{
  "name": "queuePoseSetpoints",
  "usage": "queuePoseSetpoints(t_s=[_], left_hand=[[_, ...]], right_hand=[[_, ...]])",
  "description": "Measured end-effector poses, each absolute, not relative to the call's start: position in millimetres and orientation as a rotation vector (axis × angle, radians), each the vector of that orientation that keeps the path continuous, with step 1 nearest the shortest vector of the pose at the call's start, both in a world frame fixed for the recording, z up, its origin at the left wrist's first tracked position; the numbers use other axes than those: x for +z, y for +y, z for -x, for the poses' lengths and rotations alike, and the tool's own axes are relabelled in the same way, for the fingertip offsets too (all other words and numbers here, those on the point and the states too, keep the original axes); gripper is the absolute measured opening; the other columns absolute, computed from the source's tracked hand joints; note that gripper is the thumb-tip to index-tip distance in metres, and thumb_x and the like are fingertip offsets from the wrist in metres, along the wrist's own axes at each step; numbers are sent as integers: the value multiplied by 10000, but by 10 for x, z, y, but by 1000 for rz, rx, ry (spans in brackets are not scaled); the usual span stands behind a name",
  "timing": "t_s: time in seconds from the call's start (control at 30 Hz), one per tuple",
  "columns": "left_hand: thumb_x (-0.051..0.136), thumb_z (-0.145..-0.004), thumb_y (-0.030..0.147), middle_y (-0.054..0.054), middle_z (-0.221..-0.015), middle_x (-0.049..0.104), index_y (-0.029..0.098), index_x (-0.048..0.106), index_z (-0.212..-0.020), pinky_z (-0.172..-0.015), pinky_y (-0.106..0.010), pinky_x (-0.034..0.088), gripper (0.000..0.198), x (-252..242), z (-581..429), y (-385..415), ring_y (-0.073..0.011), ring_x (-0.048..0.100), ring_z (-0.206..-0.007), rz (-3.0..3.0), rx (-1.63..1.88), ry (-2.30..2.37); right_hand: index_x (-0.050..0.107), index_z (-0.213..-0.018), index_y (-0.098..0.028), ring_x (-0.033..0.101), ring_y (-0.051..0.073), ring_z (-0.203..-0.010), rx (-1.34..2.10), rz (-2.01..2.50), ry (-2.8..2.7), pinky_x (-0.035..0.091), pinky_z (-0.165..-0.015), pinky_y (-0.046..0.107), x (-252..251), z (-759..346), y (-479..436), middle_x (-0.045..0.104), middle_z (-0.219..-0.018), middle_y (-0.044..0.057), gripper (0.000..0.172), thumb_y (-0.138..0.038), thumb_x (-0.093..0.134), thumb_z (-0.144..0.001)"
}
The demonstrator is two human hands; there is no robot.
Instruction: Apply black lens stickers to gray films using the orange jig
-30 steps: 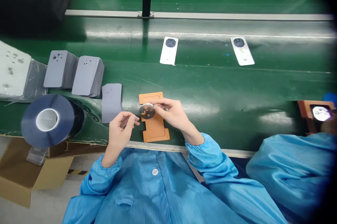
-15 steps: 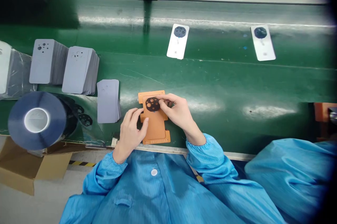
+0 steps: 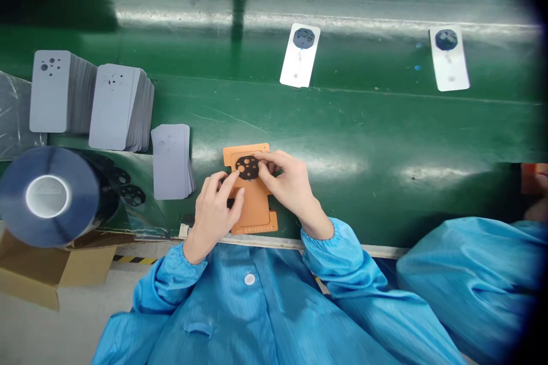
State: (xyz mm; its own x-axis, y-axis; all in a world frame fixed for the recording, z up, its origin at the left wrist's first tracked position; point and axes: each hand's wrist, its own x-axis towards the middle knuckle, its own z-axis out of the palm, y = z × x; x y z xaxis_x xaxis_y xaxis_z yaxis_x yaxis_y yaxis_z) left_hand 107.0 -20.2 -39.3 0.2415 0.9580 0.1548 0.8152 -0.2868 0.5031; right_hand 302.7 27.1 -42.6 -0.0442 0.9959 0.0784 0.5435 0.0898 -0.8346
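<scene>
- The disc point(image 3: 248, 168), black and with holes, is lying over the upper part of the orange plate point(image 3: 253, 208), on the bench point(image 3: 342, 125).
- The right hand point(image 3: 291, 179) is pinching the disc at its right edge, between thumb and forefinger.
- The left hand point(image 3: 216, 205) is staying loosely spread, its thumb apart from the forefinger; the forefinger tip is reaching the disc's lower left edge, but I cannot tell if it is pressing.
- The step in hand, I judge, is the setting and lining up of the disc on the plate.
- The next move is probably calling for light fingertips: keeping the disc flat and not turning it while the pinch is loosening.
- Farther left, the roll point(image 3: 79, 199) is standing near three grey stacks point(image 3: 171, 168), and two white cards point(image 3: 299, 65) are lying beyond the plate.
</scene>
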Motion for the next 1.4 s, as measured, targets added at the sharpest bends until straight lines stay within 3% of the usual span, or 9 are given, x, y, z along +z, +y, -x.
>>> queuePoseSetpoints(t_s=[0.27,0.4,0.63,1.2,1.4], left_hand=[[563,-1030,291,-134,-1231,650,195,625,-1365,-909,-386,567,354,-396,-1054,-180,-259,652,-1090,-2223,628,1626],[593,-1009,318,-157,-1306,639,212,662,-1340,-883,-442,553,355,-348,-1045,-139,-291,634,-1066,-2332,576,1647],[517,-1033,274,-128,-1487,638,185,692,-1277,-807,-462,498,314,-244,-981,21,-312,629,-1031,-2539,346,1400],[528,-1030,372,-128,-1572,562,189,494,-1564,-788,-473,484,566,-301,-850,-128,-355,620,-1068,-2644,243,1414],[554,-1019,366,-130,-1613,515,223,515,-1549,-824,-475,502,550,-303,-831,-181,-350,631,-1080,-2597,313,1459]], right_hand=[[794,-1149,-224,599,181,-781,709,1572,-1789,530,-727,335,-486,-3034,270,617,-928,63,283,-215,572,-972],[799,-1187,-248,591,198,-844,696,1587,-1900,512,-742,343,-472,-3042,267,593,-972,75,325,-203,538,-998],[798,-1243,-259,528,203,-789,532,1679,-2122,429,-707,347,-389,-3060,274,588,-973,93,334,-233,549,-1021],[715,-1358,-302,491,213,-777,355,1775,-2386,297,-693,347,-258,-3062,241,597,-970,101,385,-226,467,-1072],[663,-1430,-318,534,193,-755,580,1762,-2315,344,-687,318,-279,-3149,226,620,-997,86,414,-259,435,-1090]])
